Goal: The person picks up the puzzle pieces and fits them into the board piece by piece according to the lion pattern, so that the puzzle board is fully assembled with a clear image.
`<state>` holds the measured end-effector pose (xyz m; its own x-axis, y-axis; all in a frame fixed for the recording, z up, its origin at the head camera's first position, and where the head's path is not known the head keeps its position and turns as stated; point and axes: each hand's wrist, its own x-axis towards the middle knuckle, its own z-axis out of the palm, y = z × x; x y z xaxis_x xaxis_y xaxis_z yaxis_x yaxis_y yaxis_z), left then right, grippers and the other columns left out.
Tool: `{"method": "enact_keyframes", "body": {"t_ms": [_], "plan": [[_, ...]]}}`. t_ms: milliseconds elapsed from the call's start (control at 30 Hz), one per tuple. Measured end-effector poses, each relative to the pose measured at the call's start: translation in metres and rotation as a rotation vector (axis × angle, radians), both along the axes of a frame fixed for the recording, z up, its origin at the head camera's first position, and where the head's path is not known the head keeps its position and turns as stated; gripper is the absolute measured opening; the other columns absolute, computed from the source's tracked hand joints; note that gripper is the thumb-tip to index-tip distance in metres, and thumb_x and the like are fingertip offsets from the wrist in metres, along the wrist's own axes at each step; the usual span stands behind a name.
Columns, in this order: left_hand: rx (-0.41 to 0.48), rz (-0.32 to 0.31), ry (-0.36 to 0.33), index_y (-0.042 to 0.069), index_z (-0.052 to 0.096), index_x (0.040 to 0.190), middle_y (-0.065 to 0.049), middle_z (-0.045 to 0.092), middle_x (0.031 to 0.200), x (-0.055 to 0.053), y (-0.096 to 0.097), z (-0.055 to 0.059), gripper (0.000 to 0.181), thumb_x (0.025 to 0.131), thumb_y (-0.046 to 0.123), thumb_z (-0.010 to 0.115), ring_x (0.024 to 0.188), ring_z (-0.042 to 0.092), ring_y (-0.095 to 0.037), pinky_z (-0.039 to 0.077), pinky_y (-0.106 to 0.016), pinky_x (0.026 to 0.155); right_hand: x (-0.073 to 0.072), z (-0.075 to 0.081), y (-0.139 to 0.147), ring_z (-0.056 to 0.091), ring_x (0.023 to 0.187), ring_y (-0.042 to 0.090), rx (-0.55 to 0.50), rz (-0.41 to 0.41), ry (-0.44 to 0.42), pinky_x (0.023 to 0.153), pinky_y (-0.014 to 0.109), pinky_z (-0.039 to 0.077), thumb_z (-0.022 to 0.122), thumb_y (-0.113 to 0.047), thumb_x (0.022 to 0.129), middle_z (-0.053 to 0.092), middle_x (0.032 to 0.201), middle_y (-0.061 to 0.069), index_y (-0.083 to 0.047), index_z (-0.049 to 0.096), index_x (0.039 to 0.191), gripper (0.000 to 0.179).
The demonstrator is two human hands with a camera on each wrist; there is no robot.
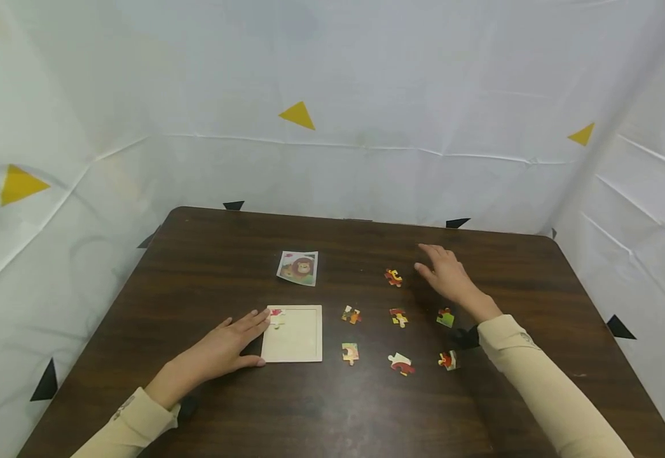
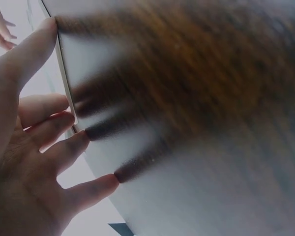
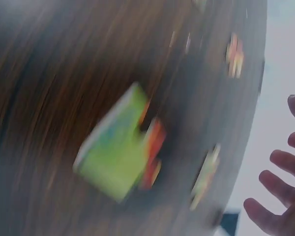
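Observation:
A square puzzle tray lies on the table, with one jigsaw piece in its upper left corner. My left hand touches the tray's left edge, fingertips at its top corner and thumb near the bottom one. In the left wrist view that hand has its fingers spread against the table. To the right, my right hand hovers over the table holding nothing. Nearest to it are a red and yellow piece and a green corner piece; the green one is blurred in the right wrist view.
More loose jigsaw pieces lie right of the tray, among them an orange one, a pale one and a white and red one. A lion picture card lies behind the tray. White sheeting surrounds the dark wooden table.

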<state>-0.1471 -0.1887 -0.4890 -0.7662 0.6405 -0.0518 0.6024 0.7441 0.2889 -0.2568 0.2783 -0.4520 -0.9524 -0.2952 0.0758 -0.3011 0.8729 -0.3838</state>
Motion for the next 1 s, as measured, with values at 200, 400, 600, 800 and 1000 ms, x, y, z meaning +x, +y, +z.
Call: {"method": "enact_keyframes", "body": {"t_ms": [200,400,600,800,1000], "plan": [[-0.01,0.005,-0.005,0.002,0.043,0.143,-0.014,0.031,0.154,0.0,0.002,0.001,0.076,0.086,0.044,0.069,0.138,0.033,-0.035,0.031,-0.067,0.101,0.009,-0.002,0.048,0.026,0.129,0.056,-0.04,-0.104,-0.075,0.098,0.073,0.024,0.049,-0.023,0.102,0.029,0.146,0.034,0.006,0.029,0.147,0.057],[-0.004,0.006,-0.013,0.002,0.042,0.144,-0.014,0.03,0.154,0.0,0.002,0.006,0.077,0.086,0.043,0.069,0.139,0.032,-0.036,0.03,-0.068,0.101,0.031,0.002,0.057,0.026,0.129,0.058,-0.049,-0.105,-0.051,0.096,0.075,0.024,0.05,-0.024,0.102,0.03,0.145,0.034,0.006,0.03,0.146,0.056],[-0.008,0.01,-0.014,0.002,0.04,0.145,-0.014,0.029,0.155,-0.001,0.003,0.005,0.078,0.086,0.044,0.069,0.139,0.031,-0.036,0.03,-0.068,0.102,0.07,0.002,0.032,0.034,0.128,0.053,-0.004,-0.022,0.044,0.093,0.075,0.029,0.054,-0.025,0.1,0.039,0.143,0.028,0.002,0.037,0.144,0.054],[0.002,0.012,-0.019,0.001,0.04,0.145,-0.015,0.029,0.154,0.0,0.004,0.006,0.078,0.087,0.044,0.068,0.14,0.03,-0.036,0.03,-0.067,0.102,0.123,-0.007,-0.001,0.054,0.117,0.039,0.024,0.137,0.235,0.084,0.06,0.045,0.069,-0.021,0.091,0.059,0.128,0.018,-0.001,0.054,0.132,0.048],[0.0,0.018,-0.024,0.002,0.04,0.145,-0.015,0.03,0.154,0.0,0.004,0.005,0.078,0.086,0.044,0.069,0.14,0.03,-0.036,0.029,-0.067,0.102,0.159,-0.019,-0.022,0.06,0.11,0.027,0.025,0.217,0.29,0.077,0.046,0.05,0.078,-0.024,0.082,0.065,0.118,0.01,-0.003,0.059,0.128,0.054]]}}
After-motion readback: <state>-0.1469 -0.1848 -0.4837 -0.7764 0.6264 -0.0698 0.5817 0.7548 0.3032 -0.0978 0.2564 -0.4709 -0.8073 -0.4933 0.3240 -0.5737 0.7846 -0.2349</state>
